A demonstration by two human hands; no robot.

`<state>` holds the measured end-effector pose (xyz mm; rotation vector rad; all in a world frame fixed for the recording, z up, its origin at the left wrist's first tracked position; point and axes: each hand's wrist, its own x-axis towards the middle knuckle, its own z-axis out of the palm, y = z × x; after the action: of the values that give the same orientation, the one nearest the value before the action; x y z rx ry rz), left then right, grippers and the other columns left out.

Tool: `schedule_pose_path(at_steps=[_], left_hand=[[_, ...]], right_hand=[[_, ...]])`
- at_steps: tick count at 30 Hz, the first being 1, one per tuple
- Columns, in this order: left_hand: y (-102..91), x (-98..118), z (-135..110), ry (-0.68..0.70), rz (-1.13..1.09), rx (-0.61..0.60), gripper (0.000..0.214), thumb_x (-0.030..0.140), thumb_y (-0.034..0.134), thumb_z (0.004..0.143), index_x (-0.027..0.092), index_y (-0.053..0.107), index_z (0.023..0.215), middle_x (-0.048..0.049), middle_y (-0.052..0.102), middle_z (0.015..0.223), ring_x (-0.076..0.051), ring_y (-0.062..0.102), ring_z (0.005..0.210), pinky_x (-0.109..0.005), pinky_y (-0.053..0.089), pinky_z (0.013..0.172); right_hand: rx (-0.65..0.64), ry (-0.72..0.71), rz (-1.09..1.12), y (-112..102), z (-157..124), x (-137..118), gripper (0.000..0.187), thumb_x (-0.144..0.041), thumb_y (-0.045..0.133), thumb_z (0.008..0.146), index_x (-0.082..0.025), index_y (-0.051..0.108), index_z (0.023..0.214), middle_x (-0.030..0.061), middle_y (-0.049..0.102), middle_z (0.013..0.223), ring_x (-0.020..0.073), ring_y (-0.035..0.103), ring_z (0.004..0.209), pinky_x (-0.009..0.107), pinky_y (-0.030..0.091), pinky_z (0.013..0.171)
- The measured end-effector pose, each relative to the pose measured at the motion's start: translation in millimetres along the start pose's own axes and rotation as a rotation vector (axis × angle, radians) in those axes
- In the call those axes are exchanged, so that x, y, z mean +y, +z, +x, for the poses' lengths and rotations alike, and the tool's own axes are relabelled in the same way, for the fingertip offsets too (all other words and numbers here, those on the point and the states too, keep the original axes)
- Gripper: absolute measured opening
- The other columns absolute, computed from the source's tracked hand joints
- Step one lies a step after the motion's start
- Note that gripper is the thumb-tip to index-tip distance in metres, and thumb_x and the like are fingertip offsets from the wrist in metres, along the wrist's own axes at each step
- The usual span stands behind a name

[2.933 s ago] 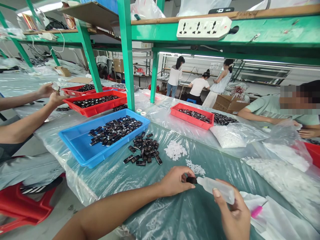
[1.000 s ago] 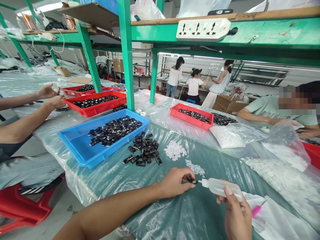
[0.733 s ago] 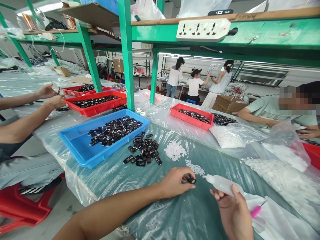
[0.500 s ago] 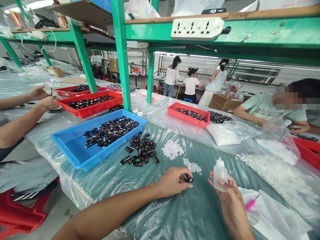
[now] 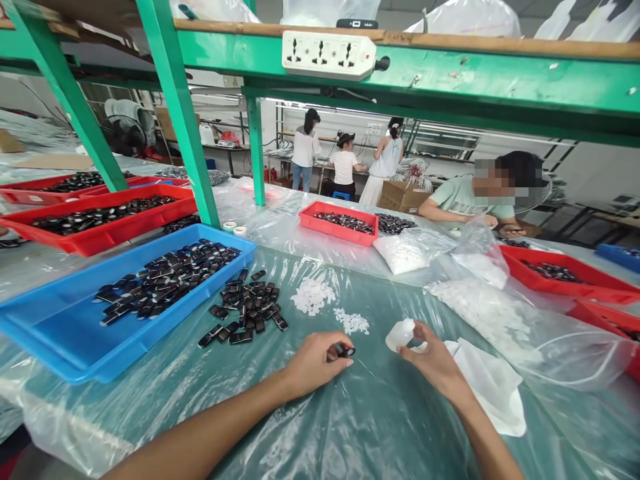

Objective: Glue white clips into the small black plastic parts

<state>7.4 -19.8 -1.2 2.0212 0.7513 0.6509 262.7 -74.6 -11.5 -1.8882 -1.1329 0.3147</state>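
Between the thumb and fingers of my left hand is a small black plastic piece with a round light spot on its end. My right hand grips a translucent white squeeze bottle, tilted over on its side; its nozzle is hard to make out. Just beyond my hands lie a pile of tiny white pieces and a pile of larger white pieces. A loose heap of black plastic pieces lies left of them, beside a blue tray holding many more.
A white cloth or sheet lies right of my right hand, near clear bags of white pieces. Red trays stand left and farther back. A green shelf frame rises behind the blue tray. Across the table sits a person.
My view has swung right. The bottle has gone from upright to tilted on its side in my right hand. My left hand still holds the black piece. The pink object on the sheet no longer shows.
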Motion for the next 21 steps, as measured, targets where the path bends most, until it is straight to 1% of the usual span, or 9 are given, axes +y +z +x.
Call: schedule_pose_path(at_steps=[2,5,7,10,12,14,17,19,21], left_hand=[[-0.3,0.3,-0.4,-0.011,-0.010,-0.003,0.017,0.028,0.057,0.077,0.021,0.061,0.092,0.0003,0.064,0.090,-0.013,0.057,0.075,-0.020,0.043,0.065],[-0.4,0.3,-0.5,-0.023,-0.036,-0.011,0.018,0.029,0.057,0.077,0.020,0.062,0.093,-0.0009,0.064,0.091,-0.013,0.057,0.076,-0.020,0.044,0.064],[0.4,-0.7,-0.3,-0.024,-0.064,-0.018,0.018,0.029,0.057,0.077,0.020,0.062,0.093,-0.0014,0.064,0.091,-0.013,0.058,0.077,-0.021,0.045,0.066],[2.4,-3.2,-0.1,-0.016,-0.112,-0.033,0.019,0.029,0.058,0.077,0.020,0.062,0.093,-0.0019,0.064,0.093,-0.014,0.058,0.079,-0.021,0.045,0.069],[3.1,-4.1,-0.1,-0.002,-0.124,-0.040,0.018,0.028,0.057,0.077,0.019,0.062,0.092,-0.0021,0.064,0.093,-0.014,0.058,0.080,-0.021,0.045,0.070],[2.9,-3.9,-0.5,0.012,-0.114,-0.041,0.017,0.028,0.057,0.078,0.019,0.062,0.091,-0.0019,0.064,0.092,-0.014,0.058,0.080,-0.021,0.045,0.070],[1.5,-1.9,-1.7,0.021,-0.099,-0.048,0.016,0.028,0.057,0.078,0.019,0.062,0.091,-0.0016,0.065,0.091,-0.013,0.058,0.081,-0.020,0.045,0.068],[0.7,-0.4,-2.6,0.029,-0.098,-0.050,0.016,0.027,0.056,0.079,0.020,0.062,0.091,-0.0015,0.065,0.092,-0.013,0.058,0.082,-0.020,0.044,0.069],[0.4,0.7,-3.2,0.042,-0.095,-0.056,0.015,0.026,0.056,0.079,0.019,0.063,0.091,-0.0016,0.065,0.092,-0.013,0.058,0.082,-0.020,0.044,0.070]], right_hand=[[-0.074,0.065,-0.139,-16.3,5.7,3.8,0.041,-0.038,0.064,0.054,-0.025,0.063,0.093,0.0016,0.065,0.079,0.0220,0.059,0.073,0.033,0.043,0.064],[-0.086,0.223,-0.396,-40.9,13.4,12.8,0.024,-0.039,0.056,0.061,-0.025,0.063,0.079,0.0045,0.062,0.068,0.0267,0.058,0.062,0.043,0.041,0.063],[-0.087,0.304,-0.543,-51.2,16.3,19.3,0.014,-0.035,0.056,0.059,-0.024,0.061,0.066,0.0076,0.060,0.063,0.0312,0.058,0.062,0.047,0.039,0.062],[-0.132,0.347,-0.658,-53.8,17.5,25.3,0.006,-0.027,0.057,0.056,-0.023,0.055,0.051,0.0084,0.059,0.059,0.0313,0.058,0.060,0.043,0.040,0.059],[-0.160,0.336,-0.681,-50.7,17.0,24.7,0.007,-0.024,0.056,0.055,-0.023,0.054,0.049,0.0071,0.059,0.057,0.0283,0.058,0.057,0.039,0.040,0.057],[-0.150,0.323,-0.693,-48.3,16.0,20.1,0.007,-0.026,0.055,0.058,-0.024,0.058,0.052,0.0072,0.059,0.057,0.0269,0.058,0.055,0.037,0.040,0.054],[-0.063,0.314,-0.721,-49.4,12.9,7.9,0.018,-0.035,0.051,0.065,-0.025,0.066,0.068,0.0113,0.061,0.064,0.0297,0.058,0.056,0.037,0.038,0.049],[0.118,0.273,-0.679,-51.5,9.3,-1.3,0.028,-0.040,0.048,0.071,-0.026,0.068,0.084,0.0129,0.063,0.072,0.0322,0.059,0.062,0.038,0.038,0.049],[0.350,0.185,-0.521,-51.2,4.7,-10.4,0.032,-0.039,0.047,0.074,-0.026,0.065,0.097,0.0105,0.066,0.078,0.0317,0.060,0.068,0.040,0.041,0.056]])
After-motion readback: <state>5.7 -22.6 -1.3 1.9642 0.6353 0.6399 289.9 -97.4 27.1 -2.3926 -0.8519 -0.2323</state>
